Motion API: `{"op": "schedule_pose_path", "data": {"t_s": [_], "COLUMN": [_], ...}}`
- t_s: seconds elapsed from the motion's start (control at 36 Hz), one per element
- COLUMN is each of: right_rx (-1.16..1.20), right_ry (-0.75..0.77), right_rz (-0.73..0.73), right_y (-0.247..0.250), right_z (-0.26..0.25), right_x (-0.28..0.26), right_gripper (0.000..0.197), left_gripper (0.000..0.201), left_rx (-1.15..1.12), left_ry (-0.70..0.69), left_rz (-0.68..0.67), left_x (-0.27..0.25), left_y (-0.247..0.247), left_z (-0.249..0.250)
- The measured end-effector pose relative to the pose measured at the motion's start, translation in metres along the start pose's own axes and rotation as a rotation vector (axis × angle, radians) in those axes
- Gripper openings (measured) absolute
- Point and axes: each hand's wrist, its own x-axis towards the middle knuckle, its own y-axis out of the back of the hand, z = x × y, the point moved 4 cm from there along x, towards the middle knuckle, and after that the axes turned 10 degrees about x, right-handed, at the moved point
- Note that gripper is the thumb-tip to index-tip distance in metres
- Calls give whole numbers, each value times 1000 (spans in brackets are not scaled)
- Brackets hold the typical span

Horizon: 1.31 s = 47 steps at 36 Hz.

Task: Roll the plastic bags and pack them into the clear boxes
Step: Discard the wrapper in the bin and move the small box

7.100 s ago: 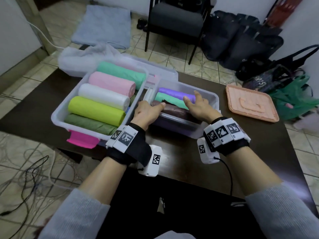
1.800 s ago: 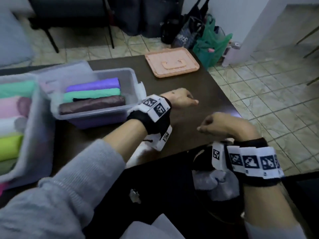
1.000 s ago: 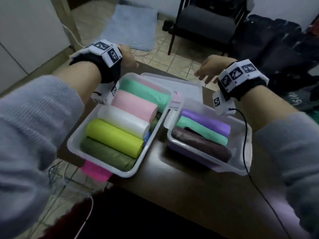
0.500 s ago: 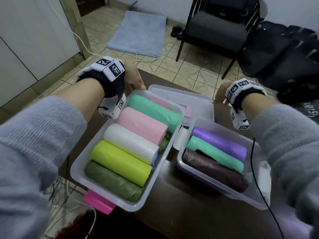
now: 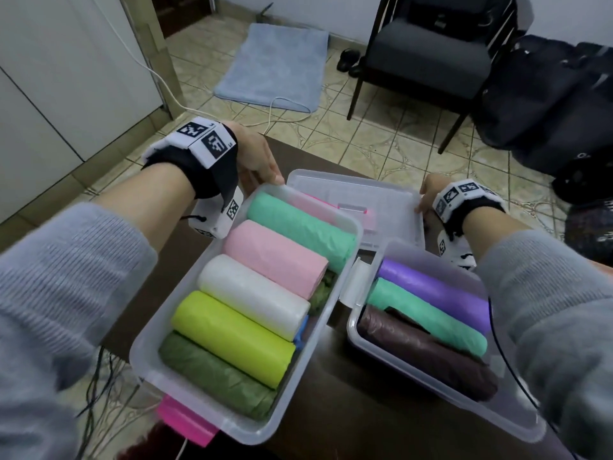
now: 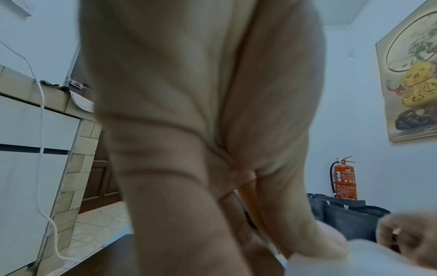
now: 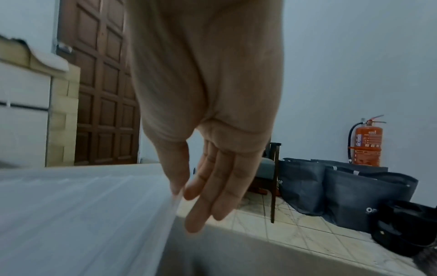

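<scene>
A: Risk noted: the clear lid (image 5: 356,207) lies flat behind both boxes, its near edge tucked under the left box (image 5: 185,313). If it is lifted from one end only, the left box is likely to be tipped or dragged, and the rolled bags (image 5: 265,293) could be spilled.

B: Grip state?

A: The right hand (image 7: 212,168) is seen with straight fingers (image 7: 208,205); the thumb tip is laid against the lid's right edge, nothing clasped. The left hand (image 5: 255,157) is placed at the lid's far left corner; from the wrist view it cannot be told whether the lid is pinched.

B: Bags?

A: Five rolls are packed in the left box, three in the right box (image 5: 447,386), all nearer than the fingertips.
</scene>
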Motion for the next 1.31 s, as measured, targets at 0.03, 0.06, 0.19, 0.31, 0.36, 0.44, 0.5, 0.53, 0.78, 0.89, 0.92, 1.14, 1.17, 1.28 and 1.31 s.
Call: {"op": "schedule_pose_path", "data": {"t_s": [0.03, 0.06, 0.19, 0.31, 0.36, 0.44, 0.5, 0.53, 0.78, 0.89, 0.92, 1.14, 1.17, 1.28, 1.31], "right_rx": [36, 123, 509, 728, 801, 893, 916, 925, 404, 224, 186, 134, 192, 527, 552], "right_ry": [10, 12, 79, 301, 412, 630, 758, 804, 1069, 1100, 1107, 1047, 1026, 912, 851], "right_rz": [22, 31, 104, 183, 257, 373, 449, 480, 810, 797, 764, 301, 206, 193, 232], "right_y": [5, 12, 59, 100, 117, 135, 140, 141, 54, -19, -35, -89, -83, -33, -21], "right_z": [-4, -11, -46, -82, -102, -129, -145, -152, -197, -214, -217, -226, -225, -210, -205], "right_x": [-4, -13, -52, -94, -121, -169, -203, -220, -379, -415, -420, -426, -421, -371, -349], "right_gripper": [33, 30, 22, 23, 24, 26, 29, 30, 23, 18, 15, 16, 20, 25, 25], "left_gripper": [9, 8, 9, 15, 20, 26, 28, 30, 37, 46, 47, 11, 8, 9, 10], "left_rx": [-18, -38, -95, -111, -100, -140, -174, -188, -562, -678, -680, -310, -311, -308, -273], "left_ry": [-2, -2, -12, -25, -38, -39, -48, -61, -124, -134, -121, -77, -48, -30, -34], "left_rz": [-4, -5, 48, 119, 133, 172, 238, 279, 518, 495, 472, 614, 639, 724, 753], "left_x": [-1, -2, -8, -16, -22, -36, -50, -58, -131, -155, -158, -159, -160, -167, -172], "left_y": [-1, -2, -5, -9, -12, -13, -13, -12, -35, -63, -70, -110, -113, -122, -123], "left_z": [0, 0, -3, -7, -11, -24, -35, -41, -98, -109, -113, -135, -139, -139, -134]}}
